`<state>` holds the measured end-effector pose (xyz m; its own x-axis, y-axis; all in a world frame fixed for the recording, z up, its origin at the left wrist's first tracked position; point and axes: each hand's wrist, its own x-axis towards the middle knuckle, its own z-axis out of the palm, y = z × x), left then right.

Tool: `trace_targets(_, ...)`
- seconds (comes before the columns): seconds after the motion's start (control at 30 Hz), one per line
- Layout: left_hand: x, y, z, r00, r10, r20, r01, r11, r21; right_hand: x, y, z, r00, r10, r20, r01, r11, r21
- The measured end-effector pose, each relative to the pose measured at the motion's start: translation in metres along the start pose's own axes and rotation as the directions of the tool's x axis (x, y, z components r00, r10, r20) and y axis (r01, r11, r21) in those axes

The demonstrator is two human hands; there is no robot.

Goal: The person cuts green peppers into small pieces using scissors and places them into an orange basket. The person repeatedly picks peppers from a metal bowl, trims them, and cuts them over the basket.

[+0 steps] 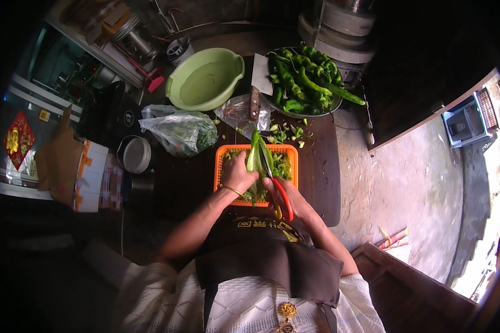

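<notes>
My left hand (238, 172) holds a long green pepper (255, 158) that is slit open lengthwise, its pale inside showing. In my right hand (289, 195) is a pair of scissors (284, 197) with red and yellow handles, the blades lying along the pepper's right side. Both hands are above an orange plastic basket (293, 150), which holds pieces of green pepper. Beyond it, pepper scraps (280, 134) lie on the dark table. A metal bowl (337, 106) heaped with whole green peppers (308, 81) stands farther back on the right.
A cleaver (262, 77) rests at the bowl's left edge, its wooden handle over a clear plastic bag (237, 111). A green basin (208, 79) with water stands at the back left, behind a plastic bag of greens (187, 129). A box (91, 177) and metal pot (136, 155) are left.
</notes>
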<state>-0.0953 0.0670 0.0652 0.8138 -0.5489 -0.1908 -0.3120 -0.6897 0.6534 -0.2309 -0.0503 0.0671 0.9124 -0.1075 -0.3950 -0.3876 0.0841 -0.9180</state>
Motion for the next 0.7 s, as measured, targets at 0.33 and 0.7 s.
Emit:
trace_targets(0.33, 0.007, -0.009, -0.014, 0.972, -0.107, 0.207, 0.132, 0.985, -0.113, 0.004, -0.008, 0.001, 0.993, 0.059, 0.101, -0.077, 0.979, 0.187)
trace_targets(0.7, 0.017, -0.039, -0.019, 0.910, -0.145, 0.388, 0.257, 0.932, -0.256, 0.017, 0.021, 0.008, 0.986, 0.069, 0.153, -0.108, 0.959, 0.261)
